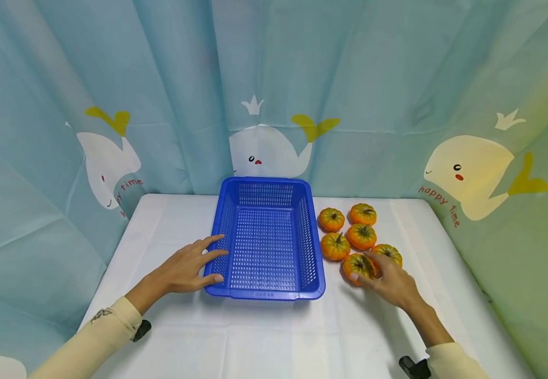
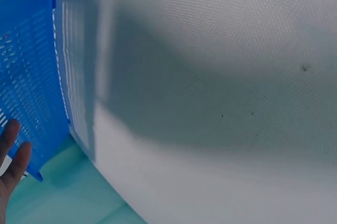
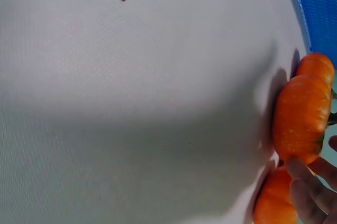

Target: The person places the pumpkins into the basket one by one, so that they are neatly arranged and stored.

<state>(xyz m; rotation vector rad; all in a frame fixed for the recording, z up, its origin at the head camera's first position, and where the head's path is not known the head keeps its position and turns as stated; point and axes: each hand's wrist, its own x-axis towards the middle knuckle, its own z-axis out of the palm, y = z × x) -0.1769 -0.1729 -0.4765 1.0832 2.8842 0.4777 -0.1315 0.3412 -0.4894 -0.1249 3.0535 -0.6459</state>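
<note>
My left hand (image 1: 186, 266) is at the left side of a blue plastic basket (image 1: 264, 295), its fingers spread over the rim. In the left wrist view two fingertips (image 2: 20, 158) show against the basket's perforated wall. On the right, my right hand (image 1: 389, 281) grips the nearest small orange-and-green pumpkin (image 1: 356, 265), thumb at its near side and fingers at its right side. That pumpkin (image 3: 300, 118) sits low at the table. Another pumpkin (image 1: 389, 252) stands just behind the right hand's fingers, partly hidden.
Several more pumpkins cluster right of the basket: one at the back (image 1: 362, 213), one in the middle (image 1: 361, 236) and one by the basket wall (image 1: 335, 246). A white cloth covers the table (image 1: 264, 337). Whale-print curtains (image 1: 373, 79) close off the back and sides.
</note>
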